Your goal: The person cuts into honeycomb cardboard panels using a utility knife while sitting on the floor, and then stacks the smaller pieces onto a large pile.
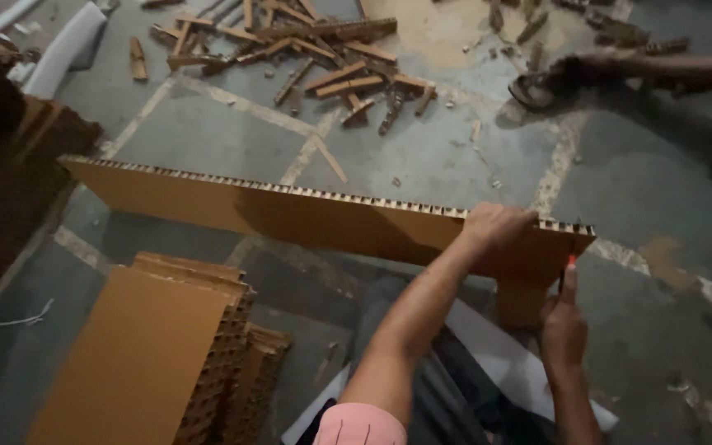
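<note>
Grey concrete floor [422, 165] strewn with wood offcuts [306, 58] fills the head view, with a stack of cardboard panels [158, 354] at lower left. Standing on edge, a long honeycomb cardboard strip [290, 216] runs from upper left to lower right. The left hand [496, 227] clamps over its top edge near the right end, while the right hand [562, 330], just below that end, closes around a thin red-tipped tool [569, 268].

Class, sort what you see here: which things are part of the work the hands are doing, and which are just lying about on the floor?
In use:
- long honeycomb cardboard board, stood on edge
- left hand gripping its top edge
- right hand holding a red-tipped tool at the board's end

Lying about:
- stack of cardboard panels
- cardboard offcuts
- another person's foot in a sandal
</note>
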